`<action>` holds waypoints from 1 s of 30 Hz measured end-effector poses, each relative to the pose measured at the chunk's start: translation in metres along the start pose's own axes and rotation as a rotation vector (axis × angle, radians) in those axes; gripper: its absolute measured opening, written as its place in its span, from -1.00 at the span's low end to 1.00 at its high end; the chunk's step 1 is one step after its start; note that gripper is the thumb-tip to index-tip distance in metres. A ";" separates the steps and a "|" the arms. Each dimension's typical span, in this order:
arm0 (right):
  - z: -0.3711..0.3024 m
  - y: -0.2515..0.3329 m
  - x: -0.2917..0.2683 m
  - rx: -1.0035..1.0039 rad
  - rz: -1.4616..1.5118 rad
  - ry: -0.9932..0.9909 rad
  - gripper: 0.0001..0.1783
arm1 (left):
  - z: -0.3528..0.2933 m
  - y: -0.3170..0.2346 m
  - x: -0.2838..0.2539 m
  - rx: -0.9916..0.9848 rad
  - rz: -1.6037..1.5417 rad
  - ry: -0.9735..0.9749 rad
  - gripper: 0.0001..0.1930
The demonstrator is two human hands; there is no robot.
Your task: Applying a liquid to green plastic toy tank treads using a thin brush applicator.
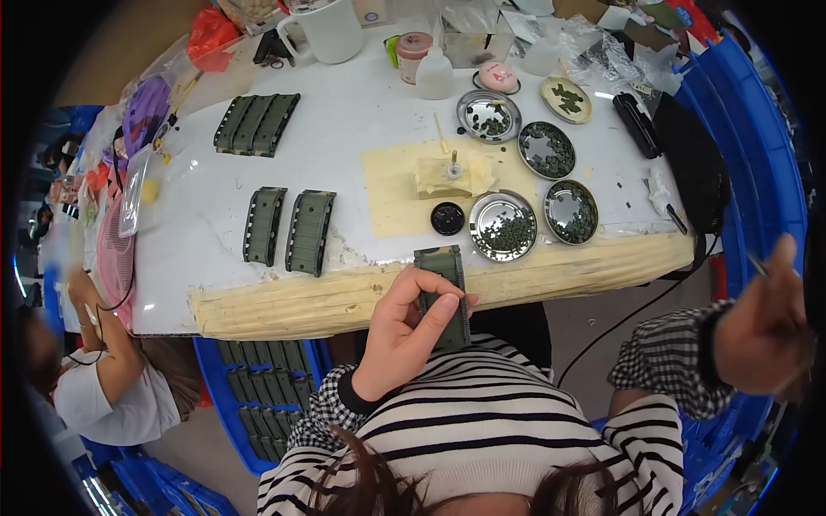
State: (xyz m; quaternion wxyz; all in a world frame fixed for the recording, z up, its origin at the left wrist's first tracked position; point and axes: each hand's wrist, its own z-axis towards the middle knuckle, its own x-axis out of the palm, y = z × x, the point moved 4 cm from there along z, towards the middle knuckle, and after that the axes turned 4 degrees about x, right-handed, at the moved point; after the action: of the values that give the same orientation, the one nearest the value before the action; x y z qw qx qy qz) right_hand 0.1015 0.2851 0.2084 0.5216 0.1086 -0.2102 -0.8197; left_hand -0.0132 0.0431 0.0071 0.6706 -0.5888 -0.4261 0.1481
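My left hand point(400, 335) is closed on a dark green curved plastic piece point(440, 261) with ridged edges. It holds the piece upright in front of the striped shirt, at the table's near edge. Out at the far right, away from the table, my right hand point(760, 340) is raised with its fingers bent together. A thin grey tip point(757, 265) shows by those fingers, but motion blur hides what it belongs to. Two similar green pieces point(310, 232) lie on the table to the left, and a row of joined ones point(256, 125) lies farther back.
Round metal dishes point(503, 199) of small green bits stand right of centre, near a black cap point(447, 218) and a taped block point(439, 179). Blue bins point(748, 129) line the right side. Another person point(120, 387) sits at left, beside a blue crate point(225, 421) of green pieces.
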 end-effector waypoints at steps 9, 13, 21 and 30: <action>-0.047 -0.018 0.122 0.393 1.123 0.292 -0.92 | -0.002 -0.001 0.004 -0.007 0.028 -0.068 -0.90; -0.053 -0.018 0.152 0.388 1.327 0.274 -0.89 | -0.001 0.000 0.009 -0.033 0.024 -0.068 -0.89; -0.057 -0.004 0.191 0.313 1.619 0.277 -0.79 | -0.004 -0.012 0.013 0.006 0.113 -0.088 -0.92; -0.077 -0.051 0.143 0.507 1.085 0.739 -0.75 | -0.012 -0.003 0.002 -0.005 0.006 -0.126 -0.90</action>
State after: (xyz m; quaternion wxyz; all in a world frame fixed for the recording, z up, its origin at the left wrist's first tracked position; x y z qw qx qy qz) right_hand 0.0292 0.1568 0.1225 0.8527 0.3779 -0.2284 -0.2790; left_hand -0.0039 0.0358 0.0117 0.6406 -0.5814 -0.4659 0.1859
